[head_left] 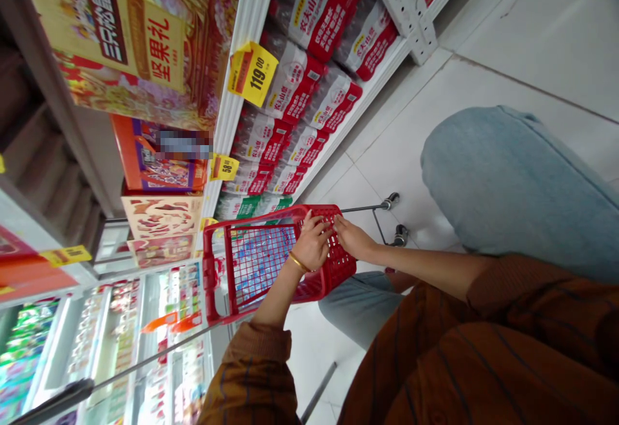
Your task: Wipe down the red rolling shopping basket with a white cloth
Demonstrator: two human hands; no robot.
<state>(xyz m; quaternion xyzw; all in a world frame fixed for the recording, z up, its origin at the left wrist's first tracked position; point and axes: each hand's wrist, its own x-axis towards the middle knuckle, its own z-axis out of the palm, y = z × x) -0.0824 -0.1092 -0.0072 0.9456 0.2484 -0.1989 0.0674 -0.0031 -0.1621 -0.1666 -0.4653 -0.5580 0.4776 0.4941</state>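
A red plastic shopping cart (pixel 264 225) with grid and slotted walls stands in front of me, sideways in the tilted view. My left hand (pixel 313 243), with a gold bangle at its wrist, rests over the slotted part with its fingers bent onto the red plastic. My right hand (pixel 355 239) is beside it, fingers curled against the same slotted wall. The fingertips of both hands are close together and partly hidden. Behind the cart's grid, a blue and clear pack (pixel 264 260) shows. Thin metal legs with black casters (pixel 400 235) extend from the cart.
A shelf holds red-labelled water bottle packs (pixel 290 83), with nut gift boxes (pixel 145 38) and yellow price tags (pixel 254 73) above. A perforated metal post (pixel 403 6) stands by the pale tiled floor (pixel 483 83). My jeans-clad knee (pixel 503 180) is near the cart. Further shelves (pixel 135 341) stand beyond.
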